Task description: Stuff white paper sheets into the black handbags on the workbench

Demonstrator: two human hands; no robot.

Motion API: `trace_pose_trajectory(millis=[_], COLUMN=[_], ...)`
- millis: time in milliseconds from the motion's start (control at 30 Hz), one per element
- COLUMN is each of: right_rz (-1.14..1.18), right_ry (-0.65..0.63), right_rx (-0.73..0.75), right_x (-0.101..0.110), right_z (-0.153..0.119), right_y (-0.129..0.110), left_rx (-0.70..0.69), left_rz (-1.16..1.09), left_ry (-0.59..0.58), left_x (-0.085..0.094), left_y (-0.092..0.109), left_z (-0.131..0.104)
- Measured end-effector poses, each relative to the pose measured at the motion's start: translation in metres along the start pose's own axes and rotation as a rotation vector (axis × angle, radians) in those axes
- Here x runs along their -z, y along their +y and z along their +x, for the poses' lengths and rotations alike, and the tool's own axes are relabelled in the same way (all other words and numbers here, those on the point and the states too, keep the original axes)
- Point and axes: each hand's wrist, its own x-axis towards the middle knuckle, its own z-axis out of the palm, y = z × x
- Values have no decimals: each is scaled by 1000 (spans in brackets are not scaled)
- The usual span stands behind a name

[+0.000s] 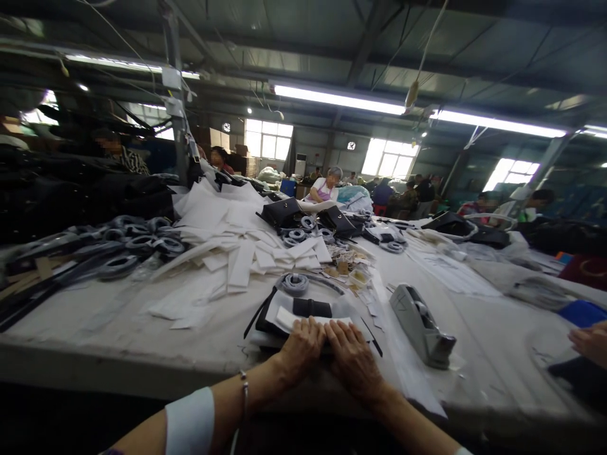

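Workshop interior, with lit ceiling tubes [339,100] and bright windows [269,139] behind a broad worktable [118,344] under a pale cover. At the near edge, in the centre, lies a black bag [268,319], partly overlaid with white sheeting; across its near side runs a folded white pad [287,316]. Left hand [303,344] and right hand [351,354] rest side by side on this pad, their fingertips nearly meeting and the fingers of each close together; whether the thumbs pinch from beneath cannot be told, being hidden. A bracelet [245,387] encircles the left wrist. Just beyond the pad sits a short black band [312,308], and behind it, to the left, a wrapped coil [294,284]. Farther back spreads a heap of white pieces [241,262], flanked at left by more wrapped rings [116,265]. To the right of the bag, apart from it, stands a grey tape dispenser [422,328]. Another person's hand [590,341] enters at the right margin, and a co-worker [325,188] in a white top bends over the far side.
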Motion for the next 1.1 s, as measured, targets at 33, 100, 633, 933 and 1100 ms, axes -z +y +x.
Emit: trace_pose_trajectory(millis=[33, 100, 633, 933, 1100], right_rz=[10, 20, 41, 492, 183], right_ry=[-4, -2, -25, -316, -394], right_rx=[5, 23, 135, -124, -534], right_x=[3, 8, 2, 30, -9], right_z=[3, 9, 53, 73, 88], right_y=[0, 0, -2, 46, 148], left_rx=[-17, -52, 114, 35, 23], left_rz=[-14, -45, 13, 31, 37], left_ry=[6, 18, 319, 588, 673], left_x=[5, 17, -24, -25, -23], left_y=[-5, -16, -34, -43, -50], left_z=[0, 0, -15, -26, -28])
